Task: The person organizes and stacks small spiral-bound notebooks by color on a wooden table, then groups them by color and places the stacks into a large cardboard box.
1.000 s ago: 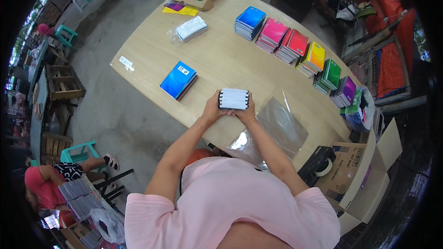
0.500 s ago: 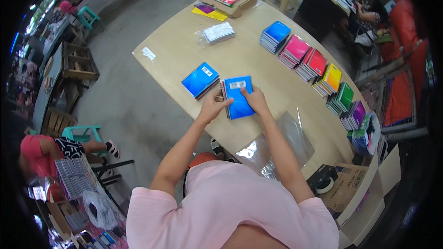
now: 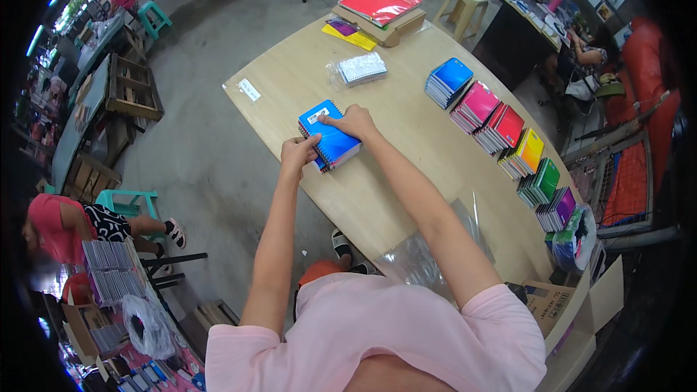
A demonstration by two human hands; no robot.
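Blue spiral-bound notebooks form a small stack at the table's left edge. My left hand pinches the spiral side of the top notebook, thumb toward its cover. Across the far right corner lies my right hand, its thumb on the cover near a white label and its fingers around the edge. How far the lower notebooks sit inside my grip is hidden. A clear plastic-wrapped white pack rests farther back.
Along the right side runs a row of notebook stacks: blue, pink, red, yellow, green and purple. Clear plastic sheets lie by my right forearm. A cardboard box stands lower right; a person sits left.
Both hands have moved left with the blue notebook, setting it over the blue stack at the table edge. The view has shifted slightly.
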